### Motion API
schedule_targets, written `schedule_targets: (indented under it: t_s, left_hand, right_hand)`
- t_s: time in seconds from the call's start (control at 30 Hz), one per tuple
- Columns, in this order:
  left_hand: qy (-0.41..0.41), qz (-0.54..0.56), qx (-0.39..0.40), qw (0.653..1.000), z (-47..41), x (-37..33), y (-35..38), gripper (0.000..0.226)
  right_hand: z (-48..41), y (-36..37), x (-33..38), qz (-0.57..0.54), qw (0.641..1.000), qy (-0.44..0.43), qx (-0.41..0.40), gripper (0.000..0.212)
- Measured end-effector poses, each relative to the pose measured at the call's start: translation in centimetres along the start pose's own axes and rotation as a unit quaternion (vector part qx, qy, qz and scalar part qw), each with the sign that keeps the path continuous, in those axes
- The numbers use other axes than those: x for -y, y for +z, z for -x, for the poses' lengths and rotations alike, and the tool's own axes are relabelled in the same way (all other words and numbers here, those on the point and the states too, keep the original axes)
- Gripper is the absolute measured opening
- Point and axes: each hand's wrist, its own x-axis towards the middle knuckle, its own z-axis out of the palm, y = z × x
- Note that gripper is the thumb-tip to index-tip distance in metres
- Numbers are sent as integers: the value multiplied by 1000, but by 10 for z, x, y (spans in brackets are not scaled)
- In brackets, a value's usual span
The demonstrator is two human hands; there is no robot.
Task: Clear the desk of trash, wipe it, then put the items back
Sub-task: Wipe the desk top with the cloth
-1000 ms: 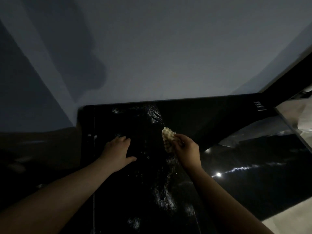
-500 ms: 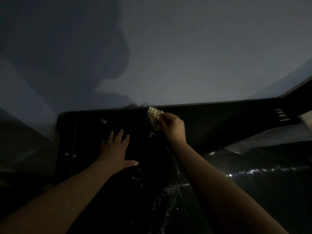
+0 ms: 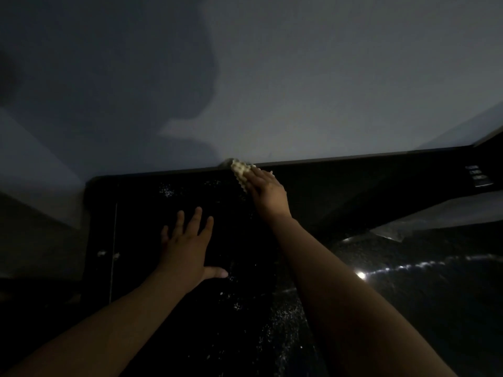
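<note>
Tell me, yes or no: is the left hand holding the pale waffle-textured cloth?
No, the left hand lies flat on the black desk; the right hand holds the pale waffle-textured cloth.

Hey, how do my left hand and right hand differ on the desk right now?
The left hand lies flat with fingers spread on the dark glossy desk top, holding nothing; the right hand holds a pale bumpy cloth. The left hand sits nearer the body; the right hand reaches to the desk's back edge by the grey wall. Both are bare.
</note>
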Motion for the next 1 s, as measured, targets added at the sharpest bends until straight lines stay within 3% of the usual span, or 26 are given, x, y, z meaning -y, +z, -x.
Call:
schedule_targets:
  t_s: [0.43,1.0]
  left_hand:
    - [3,9,7,1000,2,0,-5,117]
    - [20,31,-59,998,15,-6,5,110]
  right_hand:
    - [46,-2,-13,-42,999,-3,10,35]
    - [115,4,-23,-33,999,4,-15,33]
